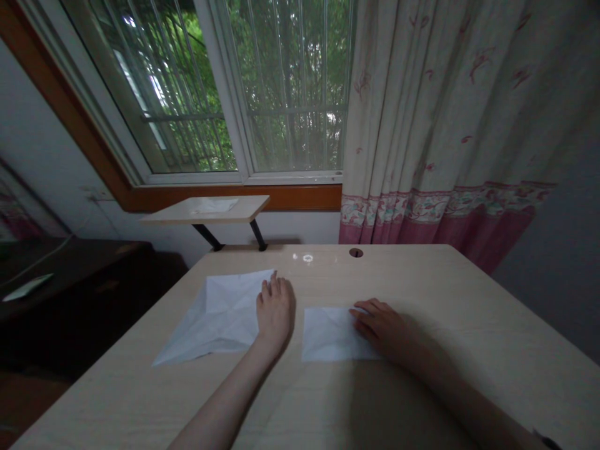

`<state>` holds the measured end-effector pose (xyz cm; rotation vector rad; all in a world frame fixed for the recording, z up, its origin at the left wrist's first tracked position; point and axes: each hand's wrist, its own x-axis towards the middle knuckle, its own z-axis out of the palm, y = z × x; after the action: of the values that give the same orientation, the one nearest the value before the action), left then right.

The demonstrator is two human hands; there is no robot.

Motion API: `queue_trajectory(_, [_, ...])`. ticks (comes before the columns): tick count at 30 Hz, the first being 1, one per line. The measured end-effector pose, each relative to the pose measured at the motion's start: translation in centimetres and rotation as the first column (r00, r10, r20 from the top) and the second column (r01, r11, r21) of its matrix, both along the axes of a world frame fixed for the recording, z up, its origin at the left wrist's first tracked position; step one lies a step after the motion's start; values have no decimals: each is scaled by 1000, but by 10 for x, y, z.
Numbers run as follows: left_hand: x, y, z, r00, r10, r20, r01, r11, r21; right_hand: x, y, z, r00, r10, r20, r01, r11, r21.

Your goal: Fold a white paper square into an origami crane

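Note:
Two pieces of white paper lie on the pale wooden desk. The larger creased sheet is on the left, its lower left corner drawn out to a point. My left hand rests on its right edge with fingers stretched forward. Right of it lies a smaller rectangular white paper, with faint creases. My right hand lies over that paper's right part, fingers extended and touching it. The paper's right end is hidden under the hand.
A small raised shelf on black supports stands at the desk's back left, with white paper on it. A round cable hole is near the back edge. Behind are a barred window and a curtain. A dark table stands left.

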<state>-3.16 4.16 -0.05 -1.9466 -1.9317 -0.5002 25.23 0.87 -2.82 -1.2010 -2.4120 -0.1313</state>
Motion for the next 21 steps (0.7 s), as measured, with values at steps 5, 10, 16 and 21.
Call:
queue_trajectory(5, [-10, 4, 5, 997, 62, -49, -67, 993, -99, 0, 0, 4, 999, 27, -22, -27, 1000, 7])
queue_trajectory(10, [-23, 15, 5, 998, 14, -68, -23, 990, -141, 1, 1, 3, 1000, 18, 0, -18, 1000, 8])
queue_trajectory(16, [-29, 19, 4, 997, -29, -72, 20, 992, -122, -2, -8, -6, 999, -37, 24, 35, 998, 53])
queue_trajectory(21, [-9, 9, 3, 983, -179, 42, 180, 984, -9, -7, -15, -12, 998, -62, 25, 61, 997, 50])
